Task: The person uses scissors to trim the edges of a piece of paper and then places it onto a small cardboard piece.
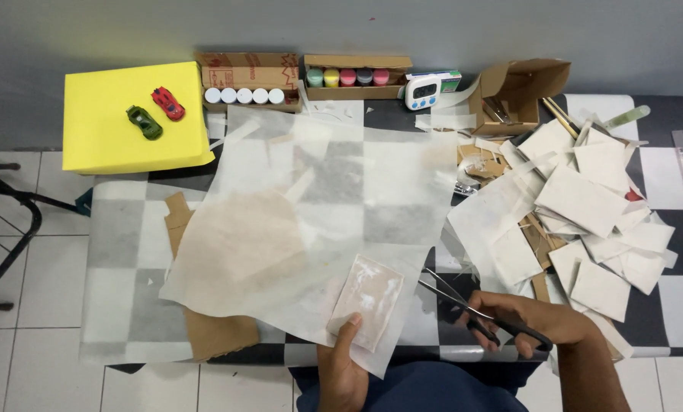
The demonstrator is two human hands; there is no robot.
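Holding black-handled metal scissors [471,309], the right hand [532,320] has its fingers closed through the loops, blades parted and pointing up-left toward the small rectangular paper-wrapped tile [366,301]. That tile's long axis tilts slightly right of upright; the left hand [343,366] pinches its lower edge, atop the large translucent white tissue sheet [311,221].

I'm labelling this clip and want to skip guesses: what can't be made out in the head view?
- Brown cardboard: mostly covered by the translucent paper sheet.
- Left hand: its fingers go under the small rectangular piece; the wrist is cut off by the bottom edge.
- Scissors: handles hidden inside the right hand.
- Open cardboard box: contents shadowed, too small.
- Timer: display too small.
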